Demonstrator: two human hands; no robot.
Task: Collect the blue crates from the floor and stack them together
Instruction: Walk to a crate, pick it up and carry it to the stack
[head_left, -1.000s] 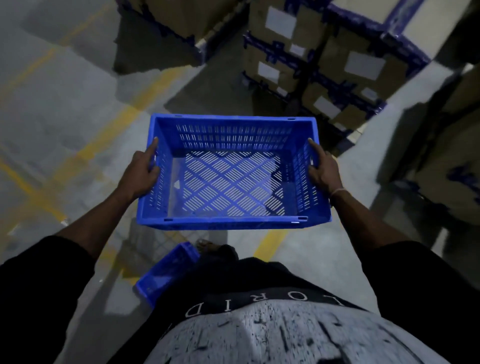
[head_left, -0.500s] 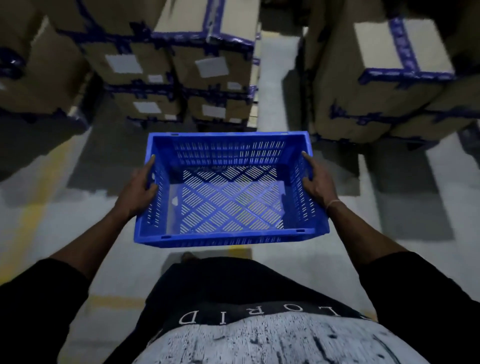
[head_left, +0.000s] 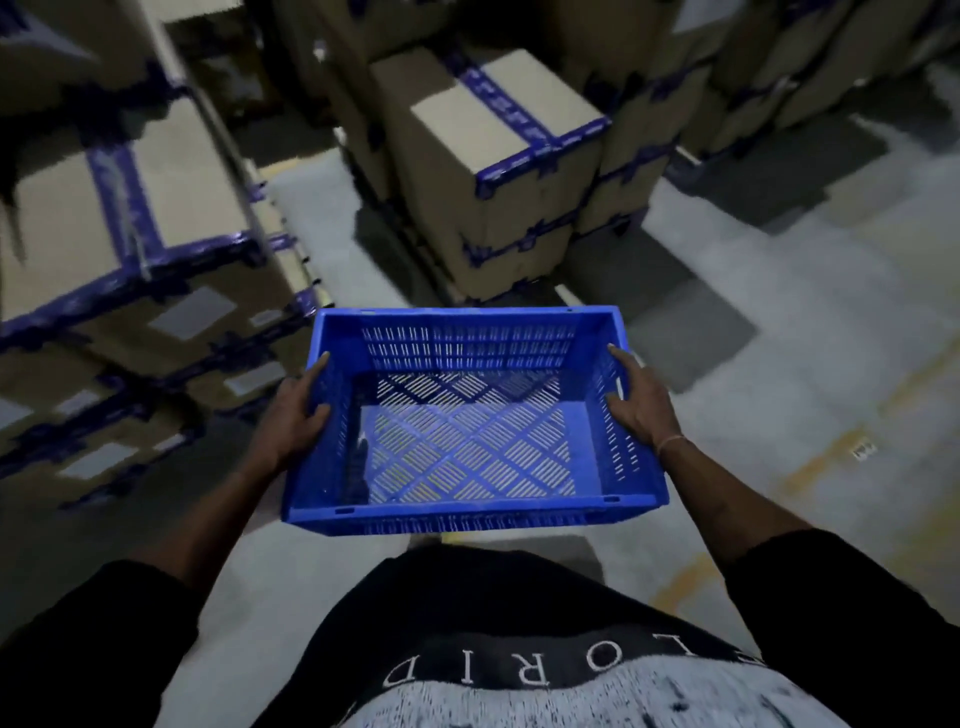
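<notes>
I carry one empty blue crate (head_left: 470, 514) with slotted walls and a lattice floor, level at waist height in front of me. My left hand (head_left: 296, 415) grips its left wall, thumb inside the rim. My right hand (head_left: 641, 400) grips its right wall the same way. No other blue crate is in view.
Stacks of cardboard boxes with blue tape stand on the left (head_left: 130, 234) and straight ahead (head_left: 498, 171), with a narrow grey aisle (head_left: 322, 223) between them. More boxes (head_left: 779, 78) line the far right. Open concrete floor (head_left: 805, 338) with faded yellow lines lies to my right.
I have turned right with the crate held in both hands. The second blue crate on the floor by my feet has left the view, and the box stacks have come closer.
</notes>
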